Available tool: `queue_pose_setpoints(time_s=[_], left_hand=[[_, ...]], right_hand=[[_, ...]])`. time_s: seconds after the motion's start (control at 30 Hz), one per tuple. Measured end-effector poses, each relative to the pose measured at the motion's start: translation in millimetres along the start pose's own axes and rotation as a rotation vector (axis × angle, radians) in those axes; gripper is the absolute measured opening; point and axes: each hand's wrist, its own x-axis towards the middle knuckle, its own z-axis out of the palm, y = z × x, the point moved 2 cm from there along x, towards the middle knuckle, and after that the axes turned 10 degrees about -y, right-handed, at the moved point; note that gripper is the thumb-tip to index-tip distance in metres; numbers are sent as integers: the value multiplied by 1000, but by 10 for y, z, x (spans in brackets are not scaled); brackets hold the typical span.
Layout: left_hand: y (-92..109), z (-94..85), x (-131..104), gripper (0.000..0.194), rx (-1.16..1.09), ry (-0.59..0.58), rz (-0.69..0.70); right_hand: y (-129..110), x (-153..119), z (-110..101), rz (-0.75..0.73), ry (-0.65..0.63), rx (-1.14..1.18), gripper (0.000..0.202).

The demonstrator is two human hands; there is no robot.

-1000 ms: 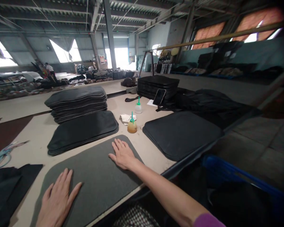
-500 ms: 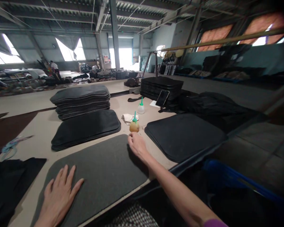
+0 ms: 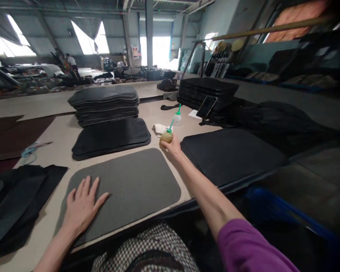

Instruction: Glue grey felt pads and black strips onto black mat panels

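Observation:
A grey panel with rounded corners (image 3: pixel 136 181) lies flat on the table in front of me. My left hand (image 3: pixel 83 206) rests on its left part, fingers spread. Beyond the panel's far right corner, my right hand (image 3: pixel 173 145) is closed around a yellowish squeeze bottle (image 3: pixel 166 137) with a green nozzle, which leans to the right. Just behind it stand a whitish bottle with a green nozzle (image 3: pixel 177 118) and a crumpled white cloth (image 3: pixel 159 129).
Black panels lie in a low pile (image 3: pixel 112 138) at left and another (image 3: pixel 232 153) at right. Taller stacks (image 3: pixel 104 104) stand behind. A phone (image 3: pixel 206 107) leans against the back right stack (image 3: pixel 206 88). Black fabric (image 3: pixel 22 200) lies at far left. A person (image 3: pixel 71 64) is far off.
My right hand has moved forward to the yellowish bottle and closed on it, and the bottle has tilted. My left hand stays on the grey panel. The camera view has shifted.

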Motion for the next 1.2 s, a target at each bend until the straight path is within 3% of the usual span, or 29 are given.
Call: queue_pose_setpoints(time_s=[0.13, 0.23, 0.3, 0.37, 0.43, 0.57, 0.77, 0.87, 1.0, 1.1, 1.2], left_hand=[[87, -162, -56, 78, -53, -15, -20], [125, -307, -98, 77, -106, -13, -13], [135, -384, -127, 75, -136, -6, -8], [164, -444, -175, 71, -151, 23, -8], [237, -481, -242, 68, -170, 60, 21], [440, -479, -377, 70, -267, 68, 145], [499, -448, -450, 73, -345, 19, 114], [491, -461, -456, 74, -360, 27, 110], [473, -476, -451, 74, -395, 70, 131], [353, -469, -476, 81, -411, 80, 98], [122, -409, -555, 86, -382, 92, -28]], right_hand=[[-254, -214, 5, -44, -145, 266, 63], [-497, -402, 55, -54, -468, 477, 64], [-653, -507, 130, -67, -629, 325, 67], [-802, -615, 264, -105, -712, 145, 73], [-936, -740, 457, -119, -734, 124, 74], [-1104, -1015, 931, -93, -721, 291, 68], [-1222, -1328, 1516, -169, -841, 162, 55], [-1282, -1389, 1648, -185, -863, 82, 52], [-1309, -1388, 1709, -77, -883, 332, 54], [-1219, -1344, 1705, -15, -792, 548, 49], [-1024, -1292, 1705, 50, -671, 658, 44]])
